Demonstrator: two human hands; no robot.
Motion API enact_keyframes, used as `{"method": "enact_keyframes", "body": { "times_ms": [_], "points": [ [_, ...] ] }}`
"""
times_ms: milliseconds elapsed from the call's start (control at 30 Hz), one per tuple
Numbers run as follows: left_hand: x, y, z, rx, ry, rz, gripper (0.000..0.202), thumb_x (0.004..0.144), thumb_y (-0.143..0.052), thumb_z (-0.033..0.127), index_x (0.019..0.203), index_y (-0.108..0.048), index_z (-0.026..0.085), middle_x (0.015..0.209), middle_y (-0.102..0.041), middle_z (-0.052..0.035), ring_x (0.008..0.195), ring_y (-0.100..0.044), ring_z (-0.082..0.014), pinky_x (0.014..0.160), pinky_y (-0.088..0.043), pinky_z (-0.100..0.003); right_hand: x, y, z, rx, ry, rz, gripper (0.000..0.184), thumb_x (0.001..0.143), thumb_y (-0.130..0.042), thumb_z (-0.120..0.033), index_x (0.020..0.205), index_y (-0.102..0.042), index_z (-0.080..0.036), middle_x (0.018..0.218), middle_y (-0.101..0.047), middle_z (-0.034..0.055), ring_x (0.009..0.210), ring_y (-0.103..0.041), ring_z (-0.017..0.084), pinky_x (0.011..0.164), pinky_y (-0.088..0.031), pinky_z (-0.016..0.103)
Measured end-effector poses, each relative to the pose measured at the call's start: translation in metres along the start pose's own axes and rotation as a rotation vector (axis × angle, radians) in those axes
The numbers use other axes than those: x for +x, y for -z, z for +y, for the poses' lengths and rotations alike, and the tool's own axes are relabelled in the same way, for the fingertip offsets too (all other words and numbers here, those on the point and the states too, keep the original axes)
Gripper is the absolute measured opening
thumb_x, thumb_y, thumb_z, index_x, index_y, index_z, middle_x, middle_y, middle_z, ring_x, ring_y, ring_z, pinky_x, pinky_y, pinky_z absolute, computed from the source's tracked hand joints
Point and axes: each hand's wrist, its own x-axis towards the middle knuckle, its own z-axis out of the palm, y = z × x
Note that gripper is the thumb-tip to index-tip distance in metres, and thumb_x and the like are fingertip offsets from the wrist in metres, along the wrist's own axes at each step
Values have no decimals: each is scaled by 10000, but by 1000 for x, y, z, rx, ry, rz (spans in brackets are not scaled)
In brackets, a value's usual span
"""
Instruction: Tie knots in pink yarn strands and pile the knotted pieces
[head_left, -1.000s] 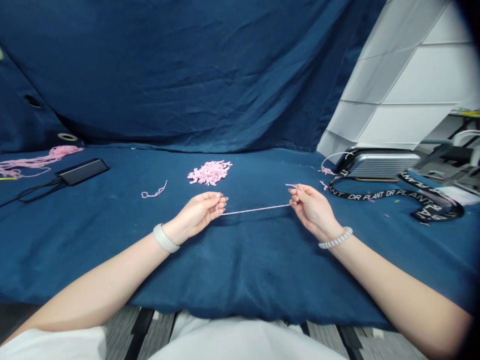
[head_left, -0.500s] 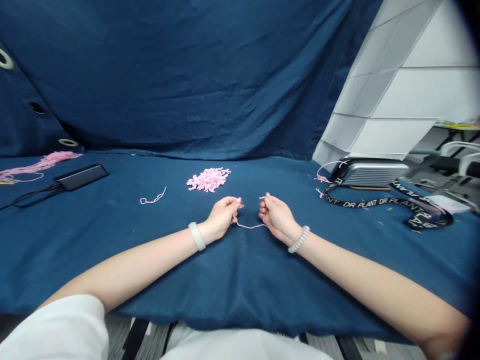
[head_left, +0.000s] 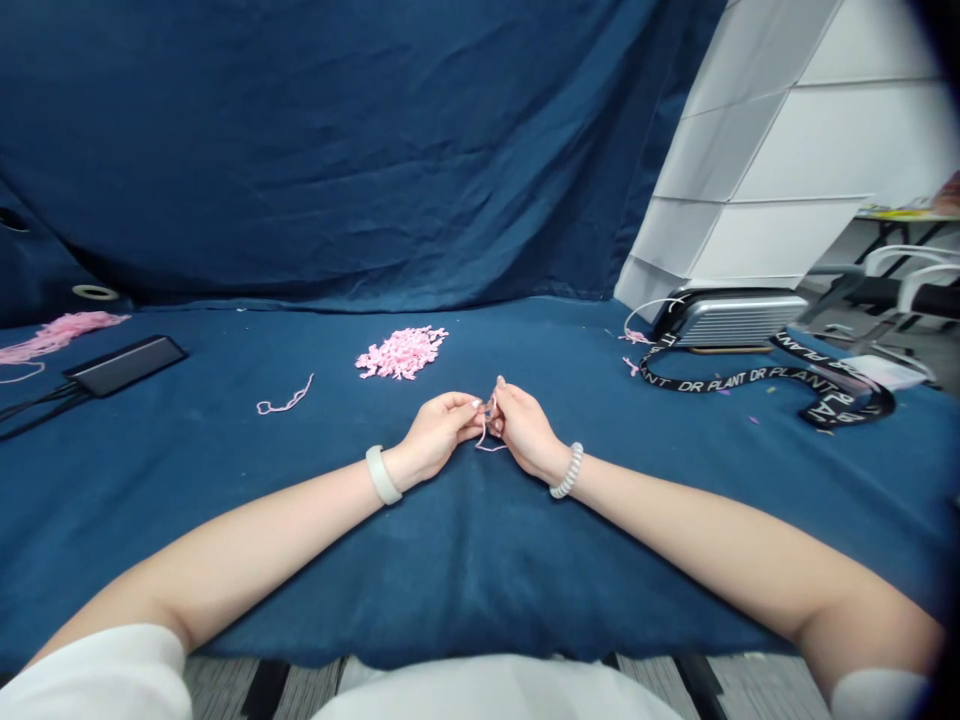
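My left hand (head_left: pixel 441 432) and my right hand (head_left: pixel 528 425) meet fingertip to fingertip over the blue cloth. Between them runs a thin pink strand of yarn (head_left: pixel 491 447), pinched by the fingers of both; a loose curve of it hangs below. Part of the strand is hidden by the fingers. Just beyond my left hand lies a pile of small pink yarn knots (head_left: pixel 401 353). Off to the left, a separate short piece of pink yarn (head_left: pixel 285 402) rests on the cloth.
At far left lie a bundle of pink yarn (head_left: pixel 64 332) and a black power bank (head_left: pixel 126 366) with cables. On the right, a black lettered lanyard (head_left: pixel 720 384) curls beside a silver ribbed case (head_left: pixel 739 319). Blue cloth (head_left: pixel 480 570) covers the table and hangs behind it.
My hands have come together from a short distance apart, and the strand between them now hangs in a tighter curve. The whole view has shifted slightly.
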Motion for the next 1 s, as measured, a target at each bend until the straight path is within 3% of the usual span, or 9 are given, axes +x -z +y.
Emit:
{"method": "enact_keyframes", "body": {
  "times_ms": [167,300,600,1000],
  "points": [
    [0,-1,0,16,-11,-26,180,713,-697,253,814,-636,117,816,-661,-52,736,-617,-111,748,-479,-260,1,-1,-1,55,1,39,423,722,-609,-547,614,-445,-173,498,-406,-57,421,-344,48,429,-274,208],
    [0,-1,-1,59,-35,-18,187,663,-733,241,792,-668,123,767,-650,-32,671,-573,-84,651,-445,-215,2,-1,-1,89,19,88,436,718,-594,-575,634,-428,-181,523,-410,-61,419,-333,46,426,-280,208],
    [-2,-6,3,15,-42,-40,167,666,-733,251,725,-650,119,651,-624,-16,589,-550,-78,590,-420,-209,-4,-6,-4,-187,52,-29,358,732,-609,-504,670,-456,-186,476,-382,-76,426,-337,62,426,-257,216],
    [-2,-1,-1,-17,-92,42,199,660,-739,254,787,-663,121,699,-618,-16,590,-528,-60,592,-429,-198,-5,-4,-5,-173,-2,-28,234,686,-657,-368,728,-545,-167,518,-434,-64,441,-348,54,435,-250,209]
  ]
}}
